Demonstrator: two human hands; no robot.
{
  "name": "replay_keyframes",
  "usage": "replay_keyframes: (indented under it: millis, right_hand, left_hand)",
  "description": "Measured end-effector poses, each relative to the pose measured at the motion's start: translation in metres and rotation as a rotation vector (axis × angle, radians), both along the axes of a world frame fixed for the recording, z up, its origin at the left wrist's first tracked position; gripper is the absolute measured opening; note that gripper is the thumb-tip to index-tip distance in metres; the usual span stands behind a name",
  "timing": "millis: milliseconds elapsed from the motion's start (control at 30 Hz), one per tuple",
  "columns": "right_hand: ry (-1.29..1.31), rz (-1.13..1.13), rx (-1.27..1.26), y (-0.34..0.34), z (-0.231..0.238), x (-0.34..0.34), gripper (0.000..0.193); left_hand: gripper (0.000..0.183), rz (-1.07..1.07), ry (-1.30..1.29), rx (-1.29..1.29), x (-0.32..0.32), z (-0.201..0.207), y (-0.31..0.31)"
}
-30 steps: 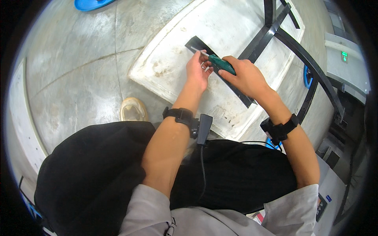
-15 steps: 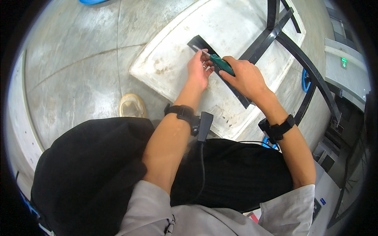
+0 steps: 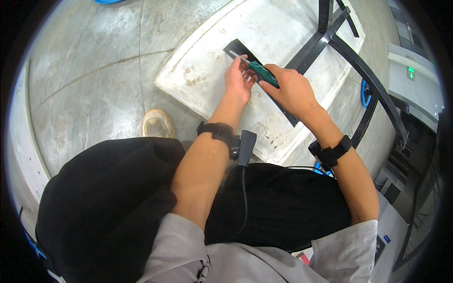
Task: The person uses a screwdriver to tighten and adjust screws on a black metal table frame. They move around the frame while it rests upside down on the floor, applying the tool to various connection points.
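Note:
My right hand (image 3: pixel 292 89) is wrapped round the green handle of a screwdriver (image 3: pixel 262 73). Its bare metal shaft points up and left. At the shaft, the thumb and fingertips of my left hand (image 3: pixel 239 81) close on it, the other fingers loosely curled. Beneath both hands a black flat metal bar (image 3: pixel 240 47) lies slantwise; my hands hide its middle. Whether the screwdriver's tip touches the bar I cannot tell.
The bar rests on a worn white board (image 3: pixel 188 80) on the concrete floor (image 3: pixel 99 89). A black metal frame (image 3: pixel 309 51) with curved legs stands to the right, with blue pieces (image 3: pixel 365 93) near it. A pale shoe (image 3: pixel 157 124) is left of the board.
Both hands and the screwdriver have shifted only slightly, up and to the left in the picture. The hold on the screwdriver looks the same.

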State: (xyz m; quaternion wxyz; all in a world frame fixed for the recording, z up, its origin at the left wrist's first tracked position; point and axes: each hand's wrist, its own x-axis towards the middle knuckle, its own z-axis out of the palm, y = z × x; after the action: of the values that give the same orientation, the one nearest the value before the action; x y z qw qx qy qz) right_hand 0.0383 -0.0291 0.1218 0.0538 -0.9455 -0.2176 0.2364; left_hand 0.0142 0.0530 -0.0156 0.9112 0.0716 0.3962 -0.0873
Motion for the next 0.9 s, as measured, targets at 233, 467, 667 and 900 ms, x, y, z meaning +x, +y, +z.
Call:
replay_keyframes:
  millis: [233, 467, 667, 900]
  right_hand:
    - [0.059, -0.070, -0.005, 0.0002, 0.0016, -0.0008, 0.033]
    - [0.036, -0.044, 0.010, 0.0001, -0.0029, -0.0005, 0.033]
    - [0.041, -0.048, 0.001, 0.0003, -0.0034, -0.0005, 0.033]
    - [0.040, -0.042, 0.007, 0.0001, -0.0021, 0.0006, 0.033]
  left_hand:
    - [0.020, -0.022, 0.014, 0.009, -0.0008, 0.0005, 0.0009]
    - [0.021, -0.006, 0.000, 0.001, -0.0013, -0.0022, 0.0016]
    - [0.021, -0.016, 0.009, 0.004, -0.0014, -0.0031, 0.0014]
    - [0.020, -0.007, 0.007, 0.002, -0.0014, -0.0004, 0.0011]
